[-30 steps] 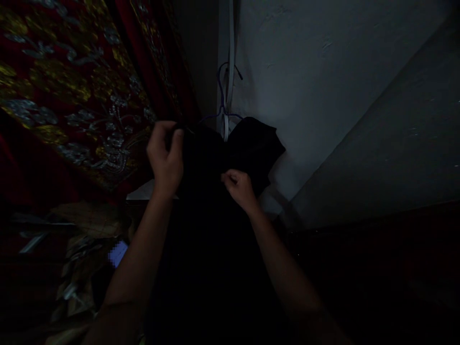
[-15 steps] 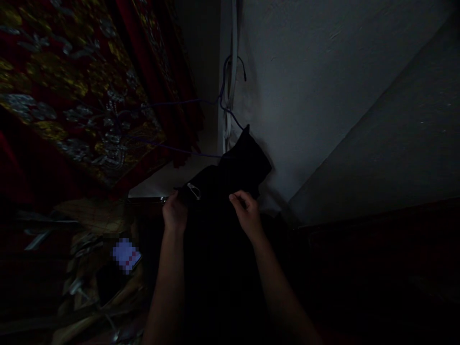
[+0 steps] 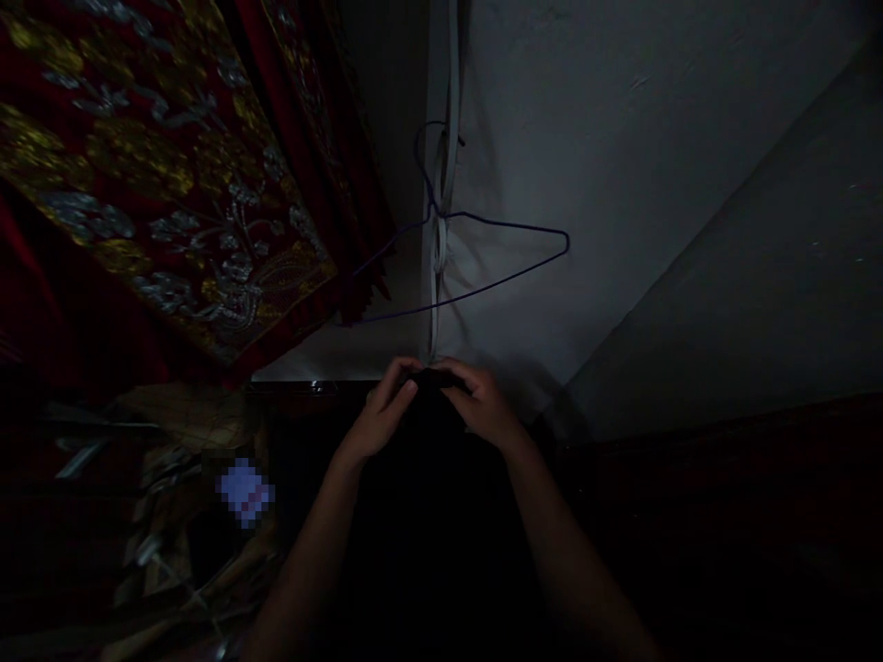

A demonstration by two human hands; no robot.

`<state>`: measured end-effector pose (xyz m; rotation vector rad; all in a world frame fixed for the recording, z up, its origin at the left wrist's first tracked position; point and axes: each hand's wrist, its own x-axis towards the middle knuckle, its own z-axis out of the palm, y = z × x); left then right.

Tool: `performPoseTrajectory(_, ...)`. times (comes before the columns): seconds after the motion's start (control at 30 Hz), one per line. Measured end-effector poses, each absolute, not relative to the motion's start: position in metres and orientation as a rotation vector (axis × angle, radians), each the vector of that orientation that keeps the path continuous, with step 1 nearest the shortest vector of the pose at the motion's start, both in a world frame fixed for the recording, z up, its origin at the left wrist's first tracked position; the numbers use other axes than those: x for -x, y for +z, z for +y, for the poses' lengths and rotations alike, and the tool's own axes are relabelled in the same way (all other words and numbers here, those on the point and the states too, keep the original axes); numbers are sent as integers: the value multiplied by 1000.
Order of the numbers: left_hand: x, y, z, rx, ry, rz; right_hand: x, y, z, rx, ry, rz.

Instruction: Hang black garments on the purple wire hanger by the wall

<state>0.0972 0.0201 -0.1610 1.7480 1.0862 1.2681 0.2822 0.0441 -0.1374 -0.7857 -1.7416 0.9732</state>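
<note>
A black garment (image 3: 431, 414) hangs low in front of me; its outline is mostly lost in the dark. My left hand (image 3: 386, 409) is closed on its upper edge, fingers bent over the cloth. My right hand (image 3: 483, 405) grips the same edge a short way to the right. Just above my hands, a bare blue-purple wire hanger (image 3: 507, 222) hangs tilted against the wall, its hook up by the pale cables (image 3: 453, 74).
Red cloth (image 3: 186, 165) with gold and silver embroidery hangs at the upper left. Below it are jumbled items and a blurred light-blue patch (image 3: 245, 492). A grey wall (image 3: 586, 138) fills the upper right. The lower right is very dark.
The black garment has come off the hanger and down, leaving the hanger bare and swung to the right. Both my hands have drawn closer together on the cloth.
</note>
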Motion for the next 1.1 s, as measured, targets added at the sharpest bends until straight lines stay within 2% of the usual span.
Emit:
performPoseTrajectory(0.13, -75, -177, 25, -1899, 789, 1115, -295, -108, 86, 779, 693, -1648)
performPoseTrajectory(0.23, -51, -177, 28, -2010, 684, 1263, -302, -103, 121, 883, 527, -1660)
performPoseTrajectory(0.4, -2, -157, 33, -2079, 792, 1405, -326, -102, 134, 1033, 463, -1807)
performPoseTrajectory(0.57, 23, -124, 42, -2122, 763, 1495, -346, -74, 126, 1176, 364, -1794)
performPoseTrajectory(0.7, 22, -94, 58, -2272, 990, 1539, -348, -61, 131, 1204, 376, -1775)
performPoseTrajectory(0.97, -9, -44, 90, -2325, 1471, 1416, -338, -87, 112, 978, 627, -1926)
performPoseTrajectory(1.1, -13, -31, 97, -2435, 1337, 1365, -357, -80, 104, 955, 373, -1918)
